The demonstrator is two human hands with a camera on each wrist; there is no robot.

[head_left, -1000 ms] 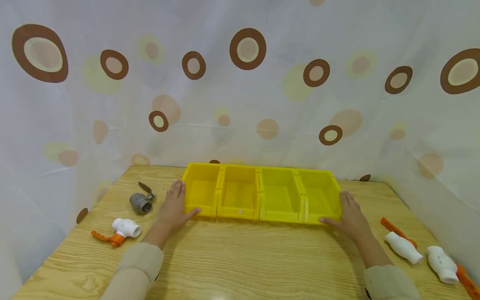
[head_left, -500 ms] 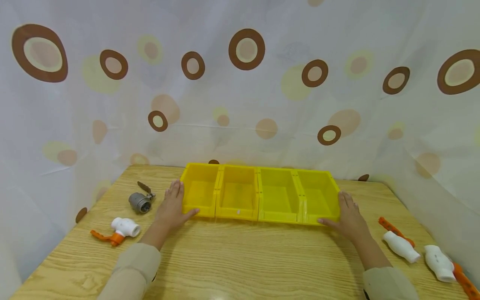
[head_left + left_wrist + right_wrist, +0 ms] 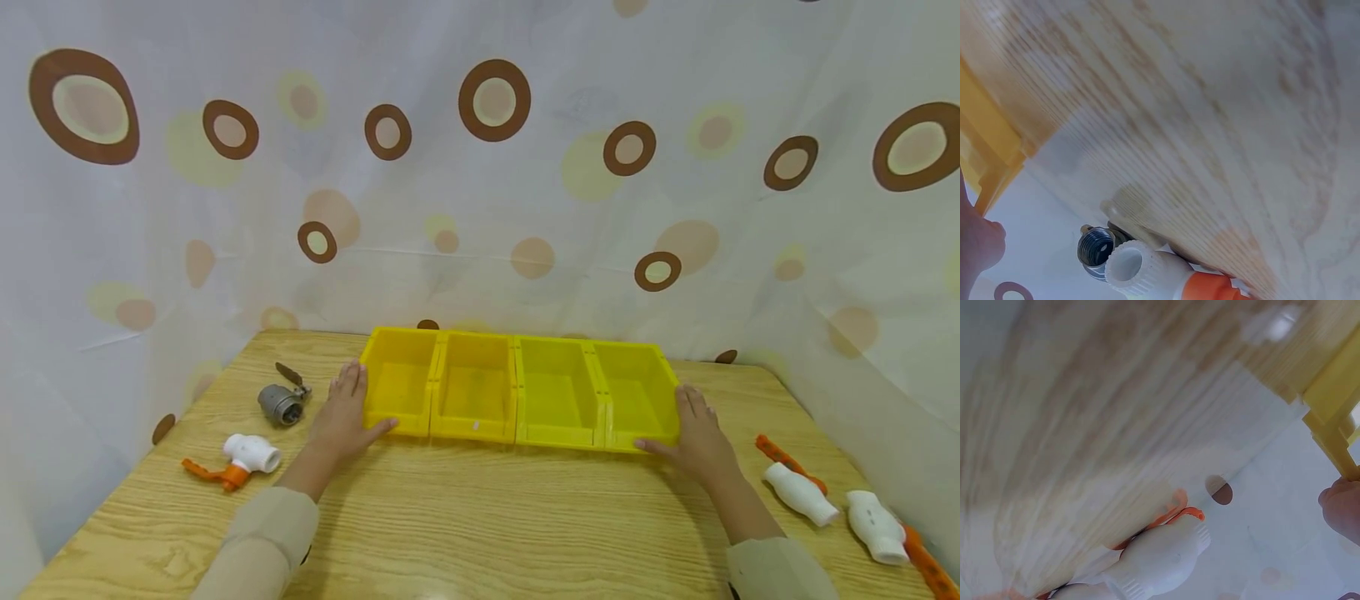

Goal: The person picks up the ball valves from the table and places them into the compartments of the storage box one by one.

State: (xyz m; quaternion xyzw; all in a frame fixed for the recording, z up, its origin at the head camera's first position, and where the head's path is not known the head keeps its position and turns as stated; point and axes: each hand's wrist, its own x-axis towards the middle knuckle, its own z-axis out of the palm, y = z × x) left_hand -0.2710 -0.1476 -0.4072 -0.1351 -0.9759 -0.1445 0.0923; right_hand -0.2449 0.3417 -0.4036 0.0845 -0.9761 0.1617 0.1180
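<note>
Several yellow plastic storage bins stand side by side in one row near the back of the wooden table. The two on the left look a deeper yellow than the two on the right, and nothing lies inside them. My left hand rests against the row's left end, fingers extended along the side wall and thumb at the front edge. At the opposite end, my right hand lies the same way, its thumb touching the front of the last bin. In each wrist view only part of the hand shows beside a yellow corner.
Left of the row lie a grey metal ball valve and a white plastic valve with an orange handle. Two more white valves, one nearer the bins and one farther right, lie at right. A patterned curtain hangs behind the table.
The head view has shifted very slightly. Both hands stay at the ends of the bin row, and the bins and valves show no clear movement on the table.
</note>
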